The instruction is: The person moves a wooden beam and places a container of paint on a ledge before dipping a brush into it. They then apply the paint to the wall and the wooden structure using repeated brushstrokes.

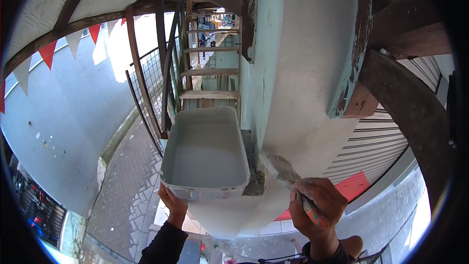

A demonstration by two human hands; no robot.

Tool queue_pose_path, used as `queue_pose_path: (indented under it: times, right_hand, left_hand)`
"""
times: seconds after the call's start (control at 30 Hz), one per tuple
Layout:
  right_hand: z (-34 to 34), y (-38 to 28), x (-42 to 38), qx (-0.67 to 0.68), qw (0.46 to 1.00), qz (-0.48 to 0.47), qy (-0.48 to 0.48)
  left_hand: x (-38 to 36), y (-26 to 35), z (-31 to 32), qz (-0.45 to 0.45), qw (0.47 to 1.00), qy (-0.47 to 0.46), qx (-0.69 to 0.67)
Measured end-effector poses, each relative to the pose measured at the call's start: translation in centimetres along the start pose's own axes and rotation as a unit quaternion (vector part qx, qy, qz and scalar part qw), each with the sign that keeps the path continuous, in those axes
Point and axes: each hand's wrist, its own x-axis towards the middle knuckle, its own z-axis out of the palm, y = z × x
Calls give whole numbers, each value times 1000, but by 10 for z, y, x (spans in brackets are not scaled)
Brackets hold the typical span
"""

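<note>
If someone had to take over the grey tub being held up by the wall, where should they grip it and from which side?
Probably the near short rim of the tub, from below, beside the left hand already holding it there. The rim has a lip to hook fingers under, and the tub's far end and right side sit close against the wall.

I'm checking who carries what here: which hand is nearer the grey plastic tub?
Left. The left hand grips the tub from below at its near rim. The right hand is apart, off to the tub's right, holding a putty knife against the wall.
</note>
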Motion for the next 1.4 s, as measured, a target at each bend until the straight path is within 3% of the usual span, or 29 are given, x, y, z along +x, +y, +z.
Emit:
queue_pose_path:
  times: [0.1, 0.2, 0.37, 0.6, 0.97, 1.07, 1.13, 1.2, 1.3, 1.33, 1.37, 1.4]
  right_hand:
    - [3, 0, -15, -8, 994, 80, -74]
    - [18, 8, -16, 23, 991, 108, -71]
    - [13, 8, -7, -1, 1000, -2, 10]
    - [18, 15, -18, 12, 994, 79, -73]
    - [-20, 9, 20, -28, 991, -95, 86]
    - [5, 35, -24, -52, 994, -85, 40]
    - [17, 46, -62, -58, 996, -66, 8]
    - [14, 29, -70, -41, 999, 22, -25]
    - [-3, 21, -69, -24, 999, 34, -18]
    - [-8, 23, -71, 7, 994, 106, -6]
    - [-16, 33, -70, 9, 996, 90, -12]
    - [-23, 35, -67, 26, 989, 144, -1]
  left_hand:
    - [-3, -8, 0, 12, 1000, 7, 23]
    - [-6, -19, -1, 35, 997, 15, 63]
    - [-3, -11, 0, 17, 999, 9, 39]
    - [-5, -11, 1, 1, 999, 18, 28]
    - [0, -3, -1, 1, 1000, -3, 15]
    - [-1, -2, -1, 1, 1000, -3, 13]
    - [-2, -6, 0, 3, 1000, 4, 11]
    - [-3, -12, 0, 0, 1000, 6, 8]
    - [-2, -12, 0, -16, 999, -6, -37]
    - [-2, -8, 2, -17, 999, 13, -33]
    - [-2, -9, 4, -10, 999, 17, -29]
    - [-2, -11, 4, -3, 999, 21, -24]
